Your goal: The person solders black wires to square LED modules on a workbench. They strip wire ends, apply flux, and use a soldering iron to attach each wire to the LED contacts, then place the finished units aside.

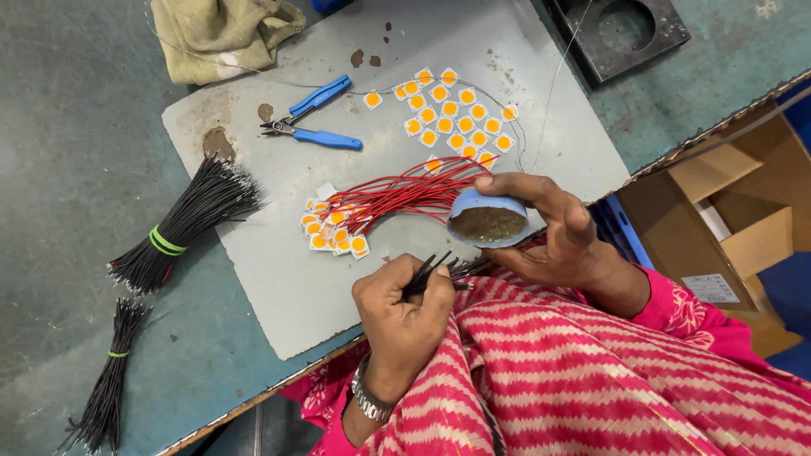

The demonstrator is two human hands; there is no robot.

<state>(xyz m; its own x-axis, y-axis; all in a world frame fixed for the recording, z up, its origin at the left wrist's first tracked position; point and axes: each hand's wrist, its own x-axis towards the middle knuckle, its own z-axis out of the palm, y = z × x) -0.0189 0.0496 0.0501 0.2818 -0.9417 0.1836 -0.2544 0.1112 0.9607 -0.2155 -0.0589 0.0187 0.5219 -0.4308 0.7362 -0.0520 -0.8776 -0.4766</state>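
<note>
1. Head view shows the left hand [404, 306] pinched shut on a small bunch of short black wires [443, 272], their tips fanning toward the tin.
2. Right hand [549, 228], just right of those tips, has its fingers wrapped around a small round blue tin [488, 219] of brownish paste, tilted toward the wires, over the near edge of the grey mat [279, 279].
3. Beyond the tin, red wires [405, 190] run to small square chips with orange centres [334, 228]; more loose chips [452, 114] lie farther off on the mat.
4. Blue-handled cutters [312, 127] sit farther back-left; two tied black wire bundles [182, 224] lie left of the mat.
5. Risk, as I judge it: the tin is tipped and held only by fingertips, so it could slip and smear paste on the pink clothing; loosely pinched wires could splay or drop.
</note>
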